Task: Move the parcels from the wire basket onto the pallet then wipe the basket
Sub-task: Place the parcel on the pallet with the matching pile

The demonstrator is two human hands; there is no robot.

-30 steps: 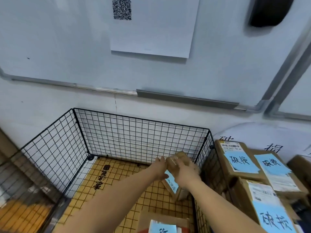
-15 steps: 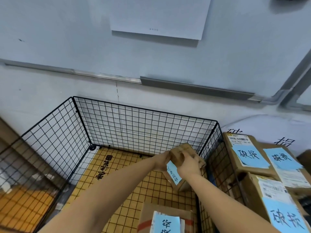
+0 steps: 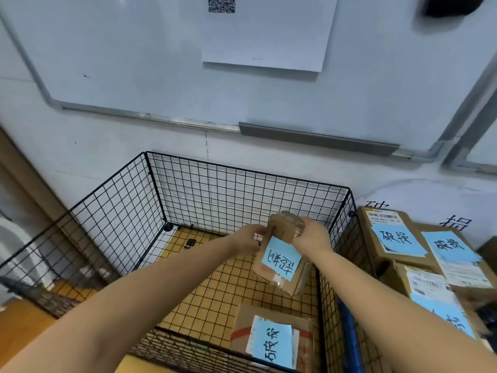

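A black wire basket (image 3: pixel 242 181) stands against the wall. Inside it, near the right wall, I hold a small brown cardboard parcel (image 3: pixel 279 261) with a blue handwritten label, tilted and lifted off the basket floor. My left hand (image 3: pixel 251 238) grips its upper left edge and my right hand (image 3: pixel 313 236) grips its upper right edge. A second labelled parcel (image 3: pixel 271 336) lies flat on the yellow basket floor at the near right. The pallet itself is hidden under the stacked parcels on the right.
Several brown parcels with blue labels (image 3: pixel 395 238) are stacked right of the basket, close against its right wall. A whiteboard (image 3: pixel 161 63) with a paper sheet hangs above. A wooden surface (image 3: pixel 24 327) and a white object lie left of the basket.
Both hands have lifted the small parcel up from the basket floor and tilted its blue label toward me. The camera has tilted up slightly.
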